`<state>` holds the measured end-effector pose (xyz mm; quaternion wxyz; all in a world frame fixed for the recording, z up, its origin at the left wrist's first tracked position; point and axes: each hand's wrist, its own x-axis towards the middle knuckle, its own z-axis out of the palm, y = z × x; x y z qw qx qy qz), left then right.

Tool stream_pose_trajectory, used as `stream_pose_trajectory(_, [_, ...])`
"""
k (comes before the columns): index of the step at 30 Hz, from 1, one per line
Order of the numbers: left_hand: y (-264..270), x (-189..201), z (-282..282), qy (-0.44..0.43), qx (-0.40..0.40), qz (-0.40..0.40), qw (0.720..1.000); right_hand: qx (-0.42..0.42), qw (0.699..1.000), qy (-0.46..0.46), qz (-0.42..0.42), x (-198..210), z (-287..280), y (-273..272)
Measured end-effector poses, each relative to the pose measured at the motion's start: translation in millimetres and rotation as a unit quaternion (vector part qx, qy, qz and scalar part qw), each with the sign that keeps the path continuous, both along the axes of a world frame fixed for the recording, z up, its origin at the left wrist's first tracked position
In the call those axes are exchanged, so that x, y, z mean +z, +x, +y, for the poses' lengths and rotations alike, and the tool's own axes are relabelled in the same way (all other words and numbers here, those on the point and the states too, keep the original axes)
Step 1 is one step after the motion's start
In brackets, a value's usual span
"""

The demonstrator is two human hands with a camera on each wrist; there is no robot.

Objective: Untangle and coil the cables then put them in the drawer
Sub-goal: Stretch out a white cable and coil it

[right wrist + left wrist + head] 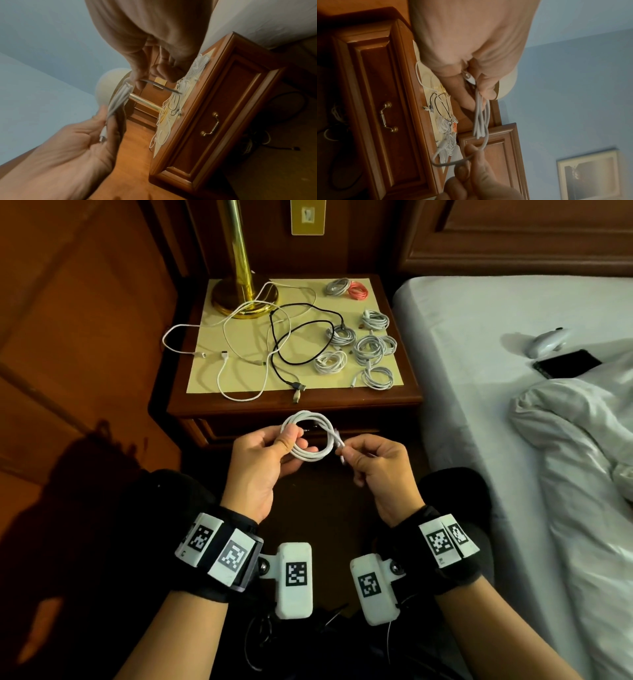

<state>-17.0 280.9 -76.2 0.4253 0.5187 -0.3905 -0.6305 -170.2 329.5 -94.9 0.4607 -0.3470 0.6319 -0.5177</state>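
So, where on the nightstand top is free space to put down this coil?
Bare mat between black cable plug and front coil; another patch behind, between lamp base and pink coil. Left is crowded with loose cables.

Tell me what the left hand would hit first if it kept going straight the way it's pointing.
Probably the drawer front of the nightstand, just beyond the coil that the left hand holds. Depth is hard to judge from the head view, so it might pass higher and reach the nightstand's top edge.

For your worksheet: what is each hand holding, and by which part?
Left hand pinches the white cable by its coil; right hand pinches its free end.
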Motion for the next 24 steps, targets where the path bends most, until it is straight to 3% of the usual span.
stream_pose_trajectory(9, [-11,-5,4,0.013,-0.050,-0.031,0.998,0.039,0.995,-0.004,-0.089,6,-1,8])
stream_pose_trajectory(17, [-9,-5,4,-0.002,-0.082,-0.087,0.993,0.015,0.997,-0.029,-0.068,2,-2,9])
stream_pose_trajectory(24, [-9,-11,3,-0.001,-0.042,-0.030,0.999,0.057,0.990,0.009,-0.131,3,-4,12])
